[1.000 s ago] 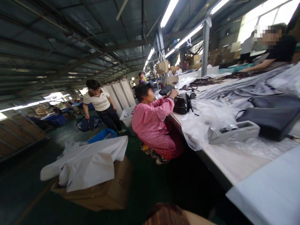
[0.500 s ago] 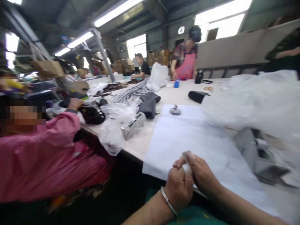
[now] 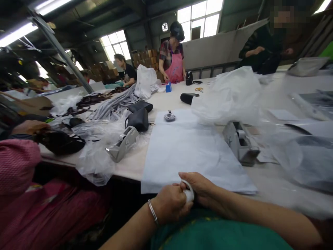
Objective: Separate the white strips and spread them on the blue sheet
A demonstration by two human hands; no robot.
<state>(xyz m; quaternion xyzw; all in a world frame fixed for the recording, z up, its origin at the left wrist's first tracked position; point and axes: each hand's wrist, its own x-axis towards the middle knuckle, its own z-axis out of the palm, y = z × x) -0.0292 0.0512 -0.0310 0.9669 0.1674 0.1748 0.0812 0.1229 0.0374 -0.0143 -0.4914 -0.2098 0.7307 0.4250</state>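
White curved piece (image 3: 189,195) between hands (image 3: 170,203)

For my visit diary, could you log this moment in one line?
left hand: holds white item | right hand: holds white item | ahead: grey coil on pale sheet

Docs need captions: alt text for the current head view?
Left hand and right hand together hold a small white object before a pale sheet on a cluttered worktable. A grey tape dispenser stands left of the sheet, another dispenser right; a co-worker in pink apron stands beyond.
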